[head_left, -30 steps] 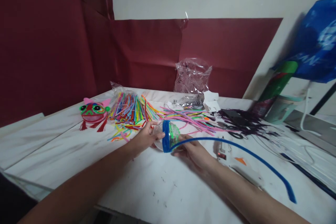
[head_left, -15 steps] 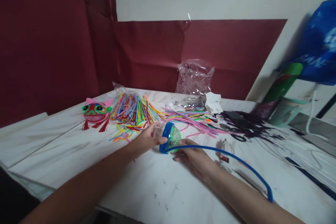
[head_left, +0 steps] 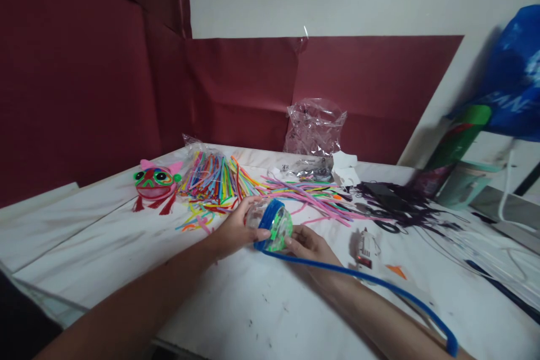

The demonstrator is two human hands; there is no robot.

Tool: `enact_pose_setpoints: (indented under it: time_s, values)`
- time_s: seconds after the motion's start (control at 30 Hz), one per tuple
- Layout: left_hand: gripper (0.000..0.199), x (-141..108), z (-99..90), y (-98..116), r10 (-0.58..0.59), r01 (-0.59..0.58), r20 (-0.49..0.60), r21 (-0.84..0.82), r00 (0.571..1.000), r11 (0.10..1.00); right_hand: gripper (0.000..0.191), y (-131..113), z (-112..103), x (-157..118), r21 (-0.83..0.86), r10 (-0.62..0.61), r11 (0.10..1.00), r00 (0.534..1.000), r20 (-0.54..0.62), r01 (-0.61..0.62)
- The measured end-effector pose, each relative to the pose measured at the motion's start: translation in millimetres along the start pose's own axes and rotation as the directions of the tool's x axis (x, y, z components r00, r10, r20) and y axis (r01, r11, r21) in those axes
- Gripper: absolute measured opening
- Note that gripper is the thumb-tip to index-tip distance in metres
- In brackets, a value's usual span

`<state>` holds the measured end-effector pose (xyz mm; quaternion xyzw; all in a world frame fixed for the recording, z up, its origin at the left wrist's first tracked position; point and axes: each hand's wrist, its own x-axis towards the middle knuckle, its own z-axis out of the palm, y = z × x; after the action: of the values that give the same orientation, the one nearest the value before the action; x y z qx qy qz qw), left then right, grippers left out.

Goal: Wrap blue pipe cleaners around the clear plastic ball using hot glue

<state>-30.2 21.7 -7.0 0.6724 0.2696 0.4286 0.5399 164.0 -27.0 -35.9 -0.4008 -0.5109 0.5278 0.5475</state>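
Marbled table (head_left: 219,306): your left hand (head_left: 237,229) grips the container (head_left: 256,216).
Blue strip (head_left: 363,274) now sags lower, end still loose; your right hand (head_left: 313,248) touches the green side (head_left: 278,232), pinch unclear.

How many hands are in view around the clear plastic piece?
2. The left hand holds the clear plastic piece by its clear end and blue band; the right hand is at its green end. Some fingers are hidden.
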Motion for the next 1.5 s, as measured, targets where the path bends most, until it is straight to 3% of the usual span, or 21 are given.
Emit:
enact_pose_setpoints:
  time_s: [0.2,0.37,0.6,0.73,0.8,0.9,1.03,1.23,1.4,1.5]
  values:
    - [0.071,-2,2.1,1,-0.005,0.006,0.02,-0.022,1.0,1.0,0.049,2,-1,2,-0.058,-0.007,0.998,1.0,0.007,0.008]
    - [0.061,0,4.5,0,-0.013,0.013,-0.004,-0.091,1.0,0.996,0.043,-9,-1,-3,-0.123,-0.029,0.992,1.0,-0.007,0.028]
    - [0.059,2,0.4,-6,-0.048,0.04,-0.035,-0.188,0.998,0.981,0.046,-44,-13,1,-0.421,-0.131,0.902,0.99,-0.048,0.099]
    - [0.056,6,-4.4,-12,-0.092,0.074,-0.082,-0.202,0.992,0.977,0.04,-73,-44,-1,-0.562,-0.238,0.809,0.97,-0.046,0.172]
    - [0.058,8,-5.6,-13,-0.094,0.071,-0.107,-0.203,0.99,0.977,0.036,-85,-69,-8,-0.683,-0.274,0.709,0.961,-0.038,0.175]
    - [0.058,11,-4.4,-12,-0.103,0.078,-0.109,-0.213,0.989,0.974,0.031,-95,-112,-29,-0.853,-0.269,0.517,0.96,-0.076,0.077]
    - [0.065,13,-1.1,-10,-0.186,0.162,-0.102,-0.203,0.977,0.966,0.031,-84,-152,-62,-0.956,-0.194,0.284,0.972,-0.132,-0.073]
    - [0.065,13,2.0,-18,-0.176,0.162,-0.096,-0.133,0.98,0.978,0.034,-42,-159,-76,-0.997,-0.129,0.037,0.99,0.065,0.071]
    - [0.065,8,0.5,-20,-0.089,0.085,-0.033,-0.111,0.995,0.99,0.023,-21,-170,-68,-1.0,-0.18,-0.017,0.984,-0.007,-0.01]
    - [0.07,6,0.2,-19,-0.09,0.09,0.001,-0.09,0.996,0.992,0.024,-26,-170,-66,-0.993,-0.267,0.116,0.962,-0.063,-0.033]
